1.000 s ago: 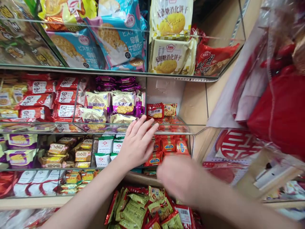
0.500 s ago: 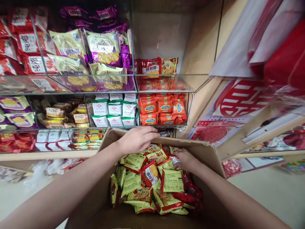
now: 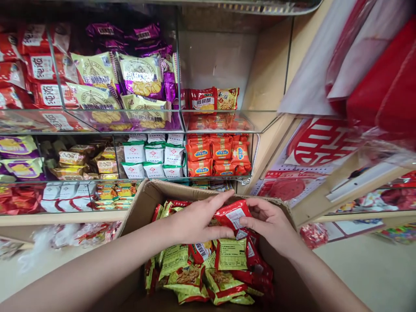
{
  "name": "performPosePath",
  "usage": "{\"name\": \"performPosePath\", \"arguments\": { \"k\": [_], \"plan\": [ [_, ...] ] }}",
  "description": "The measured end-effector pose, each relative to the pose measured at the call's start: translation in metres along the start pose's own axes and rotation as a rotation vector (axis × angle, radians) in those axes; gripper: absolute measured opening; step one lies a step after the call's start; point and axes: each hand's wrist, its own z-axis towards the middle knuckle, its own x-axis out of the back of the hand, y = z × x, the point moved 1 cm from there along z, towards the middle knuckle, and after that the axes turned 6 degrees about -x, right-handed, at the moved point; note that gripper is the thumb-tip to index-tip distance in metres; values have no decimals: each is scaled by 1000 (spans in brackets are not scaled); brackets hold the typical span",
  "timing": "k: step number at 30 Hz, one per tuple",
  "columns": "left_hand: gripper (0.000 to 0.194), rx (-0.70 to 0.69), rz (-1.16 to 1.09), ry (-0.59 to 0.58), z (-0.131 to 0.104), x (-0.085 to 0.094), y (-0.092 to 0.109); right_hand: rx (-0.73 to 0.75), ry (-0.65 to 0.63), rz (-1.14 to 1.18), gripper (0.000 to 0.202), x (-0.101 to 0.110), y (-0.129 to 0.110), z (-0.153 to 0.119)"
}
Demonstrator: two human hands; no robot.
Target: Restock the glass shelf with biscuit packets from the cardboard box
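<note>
My right hand (image 3: 273, 223) pinches a red snack packet (image 3: 234, 213) with a white label between thumb and fingers, just above the pile in a cardboard box (image 3: 134, 207). From the other side my left hand (image 3: 199, 220) reaches over the pile, fingers stretched out and thumb apart, close against that packet's left end. Whether it bears any of the packet's weight I cannot tell. Beneath both hands lie several yellow-green packets (image 3: 232, 254) with red edges, mixed with red ones (image 3: 200, 252). My left hand and forearm hide part of the pile.
Behind the box, a shelf compartment holds a red packet (image 3: 203, 99) and a yellow one (image 3: 227, 99). Below sit orange-red packets (image 3: 199, 148); purple-and-cream packets (image 3: 141, 73) stand to the left. A clear shelf lip (image 3: 217, 121) runs across. Red-and-white bags (image 3: 383, 91) hang at right.
My right hand has lifted a red packet out of the pile. My left hand has come off the box's back rim area and moved right and down towards that packet. The view has shifted slightly.
</note>
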Motion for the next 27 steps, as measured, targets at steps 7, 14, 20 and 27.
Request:
{"name": "performPosePath", "arguments": {
  "k": [7, 14, 20, 27],
  "plan": [
    [37, 96, 85, -212, -7, -5, -14, 215, -118, -396, 16, 1, -15, -10],
    [43, 307, 315, -276, -5, -47, -53, 36, -216, -939, 32, 5, 28, -10],
    [14, 306, 370, -276, 3, -47, -40, -14, -159, -740, 34, 5, 43, -15],
    [15, 214, -137, 70, 6, 4, 16, -19, -64, -218, 38, -3, 3, -10]
  ]
}}
